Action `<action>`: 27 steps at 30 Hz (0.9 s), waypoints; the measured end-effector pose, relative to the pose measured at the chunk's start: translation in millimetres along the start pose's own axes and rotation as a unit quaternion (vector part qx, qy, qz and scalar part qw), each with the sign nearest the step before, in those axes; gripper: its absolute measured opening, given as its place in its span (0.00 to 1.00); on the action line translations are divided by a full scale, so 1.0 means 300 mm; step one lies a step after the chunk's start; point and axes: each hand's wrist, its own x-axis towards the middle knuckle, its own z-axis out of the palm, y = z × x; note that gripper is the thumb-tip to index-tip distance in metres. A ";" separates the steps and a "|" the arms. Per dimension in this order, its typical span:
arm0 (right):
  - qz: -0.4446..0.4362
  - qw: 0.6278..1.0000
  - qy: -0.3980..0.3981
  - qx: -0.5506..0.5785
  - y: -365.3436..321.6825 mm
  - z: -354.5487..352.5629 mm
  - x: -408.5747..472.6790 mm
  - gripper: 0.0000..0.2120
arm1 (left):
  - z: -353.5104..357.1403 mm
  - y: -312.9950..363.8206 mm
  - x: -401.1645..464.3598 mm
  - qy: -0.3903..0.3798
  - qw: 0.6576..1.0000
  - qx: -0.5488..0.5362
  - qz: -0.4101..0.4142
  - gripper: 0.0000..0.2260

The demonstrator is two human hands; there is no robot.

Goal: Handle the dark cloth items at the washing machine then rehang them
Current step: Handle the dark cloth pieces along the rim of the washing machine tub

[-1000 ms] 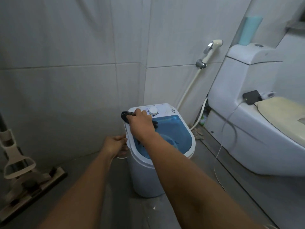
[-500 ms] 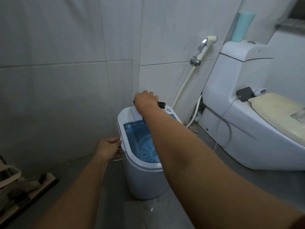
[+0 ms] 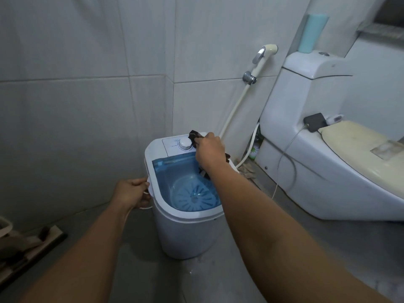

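Washer [image 3: 185, 232] stands white on the grey floor, its blue tub open to my head camera. My right hand [image 3: 209, 150] is fisted over the machine's back rim, beside the control dial [image 3: 185, 143], and it grips the dark cloth [image 3: 194, 136]; one end of the fabric sticks up past my knuckles, another bit hangs under my wrist toward the tub. My left hand [image 3: 133, 193] is curled round the handle on the washer's left side. Right of the washer sits the toilet [image 3: 306, 149], with a spray hose [image 3: 258, 68] on the wall between them.
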 end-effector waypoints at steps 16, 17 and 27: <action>0.120 0.992 -0.027 0.041 0.050 -0.003 0.108 0.18 | 0.011 0.008 -0.020 0.017 1.000 0.008 0.005 0.13; 0.105 0.993 -0.026 0.035 0.054 0.000 0.098 0.18 | 0.011 0.010 -0.022 0.016 1.000 0.009 0.005 0.13; 0.026 0.999 -0.029 0.001 0.070 -0.002 -0.004 0.16 | 0.011 0.002 -0.027 0.024 0.999 0.027 0.002 0.13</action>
